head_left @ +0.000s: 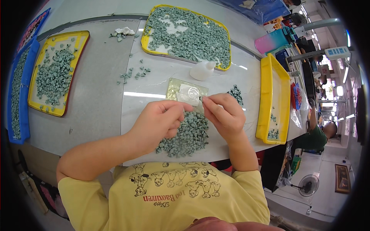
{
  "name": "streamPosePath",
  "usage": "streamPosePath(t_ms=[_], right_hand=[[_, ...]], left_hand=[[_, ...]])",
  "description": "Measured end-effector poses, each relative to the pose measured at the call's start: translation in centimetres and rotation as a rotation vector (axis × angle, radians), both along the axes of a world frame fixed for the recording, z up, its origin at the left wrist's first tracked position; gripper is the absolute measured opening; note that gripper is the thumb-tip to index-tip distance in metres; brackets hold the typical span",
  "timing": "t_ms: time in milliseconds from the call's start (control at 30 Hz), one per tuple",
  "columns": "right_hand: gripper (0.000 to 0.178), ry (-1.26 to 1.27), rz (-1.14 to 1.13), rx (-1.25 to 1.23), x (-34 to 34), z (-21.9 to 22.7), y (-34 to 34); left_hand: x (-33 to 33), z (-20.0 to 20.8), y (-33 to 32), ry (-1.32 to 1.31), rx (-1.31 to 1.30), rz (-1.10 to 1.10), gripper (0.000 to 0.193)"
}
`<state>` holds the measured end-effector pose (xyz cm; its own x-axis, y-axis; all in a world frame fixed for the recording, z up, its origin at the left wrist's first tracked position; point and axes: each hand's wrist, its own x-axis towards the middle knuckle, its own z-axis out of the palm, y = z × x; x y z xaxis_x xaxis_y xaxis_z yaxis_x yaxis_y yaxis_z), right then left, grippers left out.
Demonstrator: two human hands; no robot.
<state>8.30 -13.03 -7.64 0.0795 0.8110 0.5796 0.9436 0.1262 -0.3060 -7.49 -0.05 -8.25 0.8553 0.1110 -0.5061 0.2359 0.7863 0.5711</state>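
Observation:
My right hand (226, 115) pinches a small dark green stone chip (200, 98) between thumb and fingertips, beside a greenish translucent block (172, 87). On the block lie white paper (184, 98) and a clear round piece (193, 92). From the left, my left hand (163, 120) reaches to the block's near edge, index finger forward and the others curled; whether it holds anything is hidden. Below both hands spreads a heap of green stone chips (187, 134). A white squeeze bottle (202, 71) stands just beyond the block.
A yellow-rimmed tray (230, 46) of chips sits at the back, another yellow tray (83, 38) at left beside a blue bin (24, 133). At right stands a yellow bin (263, 100) with few chips. Darker chips (236, 95) and loose chips (131, 73) lie on the table.

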Motion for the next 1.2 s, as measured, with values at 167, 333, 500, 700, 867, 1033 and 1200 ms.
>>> streamPosePath(t_ms=[167, 333, 500, 700, 867, 1033, 1200], right_hand=[[0.032, -0.23, 0.03, -0.051, 1.2, -1.1, 0.2], [0.033, -0.294, 0.005, -0.077, 0.8, -1.1, 0.5], [0.032, -0.307, -0.003, -0.1, 0.5, -1.3, 0.7], [0.03, -0.259, -0.006, -0.094, 0.1, -0.8, 0.8], [0.016, 0.35, -0.22, -0.112, -1.0, 0.0, 0.4], [0.01, 1.051, -0.193, -0.155, -1.2, -0.4, 0.1], [0.007, 1.357, -0.125, -0.185, -2.0, -0.1, -0.1]], left_hand=[[0.0, -0.4, 0.1, 0.018, 0.015, -0.015, 0.016], [-0.2, -0.1, 0.2, 0.022, 0.046, 0.006, 0.016], [-0.4, -0.1, 0.4, 0.028, 0.057, -0.013, 0.016], [-0.6, -0.2, 0.6, 0.012, 0.0, 0.028, 0.015], [-0.8, 0.0, 0.7, 0.024, -0.005, 0.046, 0.012], [-0.7, 0.2, 0.6, 0.0, -0.051, 0.03, 0.014], [-0.6, 0.5, 0.6, 0.016, -0.075, -0.044, 0.014]])
